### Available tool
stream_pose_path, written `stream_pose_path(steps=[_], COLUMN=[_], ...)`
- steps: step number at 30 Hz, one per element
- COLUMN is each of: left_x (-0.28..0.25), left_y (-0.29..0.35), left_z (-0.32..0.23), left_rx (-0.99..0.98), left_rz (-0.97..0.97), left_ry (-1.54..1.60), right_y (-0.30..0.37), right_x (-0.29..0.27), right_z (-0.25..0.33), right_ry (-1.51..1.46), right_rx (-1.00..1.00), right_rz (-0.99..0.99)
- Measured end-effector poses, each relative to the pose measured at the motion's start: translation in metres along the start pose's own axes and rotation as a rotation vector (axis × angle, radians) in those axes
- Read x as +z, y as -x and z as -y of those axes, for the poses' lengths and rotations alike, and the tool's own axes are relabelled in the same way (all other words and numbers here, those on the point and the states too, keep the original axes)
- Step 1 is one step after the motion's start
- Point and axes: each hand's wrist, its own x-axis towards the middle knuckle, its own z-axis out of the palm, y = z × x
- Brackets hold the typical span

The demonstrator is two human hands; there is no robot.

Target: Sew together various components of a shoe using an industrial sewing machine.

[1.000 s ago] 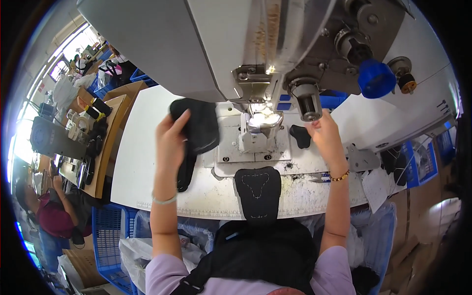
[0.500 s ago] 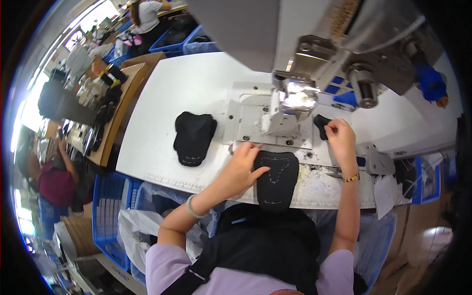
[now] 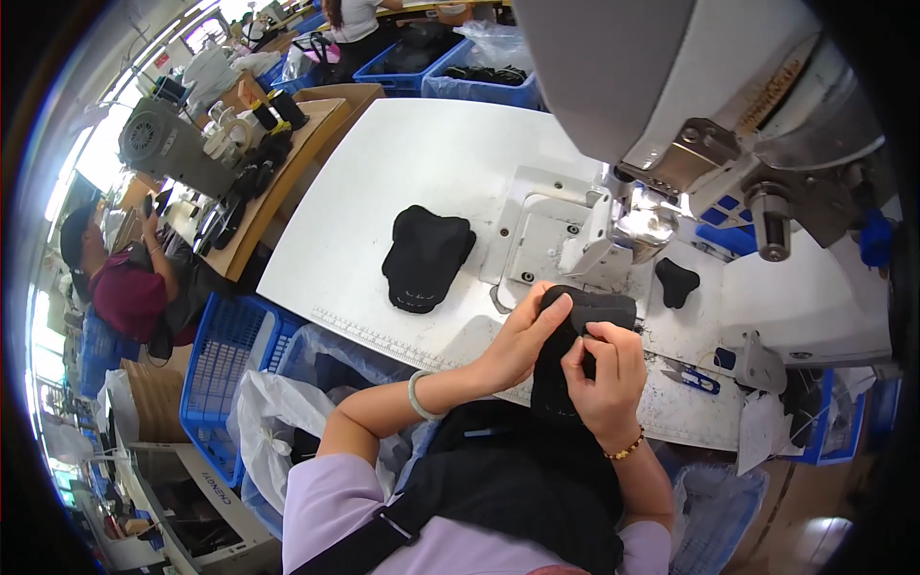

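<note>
Black fabric piece (image 3: 575, 345), long and curved, held up between both hands just in front of the sewing machine (image 3: 709, 105), lower end hanging down toward the lap. Left hand (image 3: 522, 340) gripping the piece's left edge, thumb on top and fingers (image 3: 554, 305) curled over the upper corner. Right hand (image 3: 606, 376) clamped on the piece from the right, fingertips pressed onto its top face, a beaded bracelet (image 3: 628, 448) at the wrist. Upper end of the piece close below the machine's metal bed plate (image 3: 551, 235), possibly touching its front edge, hard to tell at this angle. Left of the machine, a stack of black pieces (image 3: 425, 257) lying flat on the white table (image 3: 422, 163). Right of the machine's needle area, a small black shaped piece (image 3: 677, 281) alone on the table.
</note>
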Motion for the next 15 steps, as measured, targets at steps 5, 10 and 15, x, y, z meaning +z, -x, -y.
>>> stream_pose_path(steps=[5,10,15], left_x=[0.019,0.025,0.025], left_y=[-0.001,-0.008,-0.009], left_z=[-0.022,-0.026,-0.024], left_rx=[-0.009,0.022,0.053], left_rz=[0.023,0.019,0.059], left_ry=[0.091,0.101,-0.025], right_y=[-0.010,-0.011,-0.013], right_x=[-0.009,-0.013,-0.013], right_z=[-0.006,-0.011,-0.021], right_ry=[0.029,-0.732,-0.810], right_rx=[-0.104,0.647,0.695], right_rz=[-0.053,-0.213,-0.079])
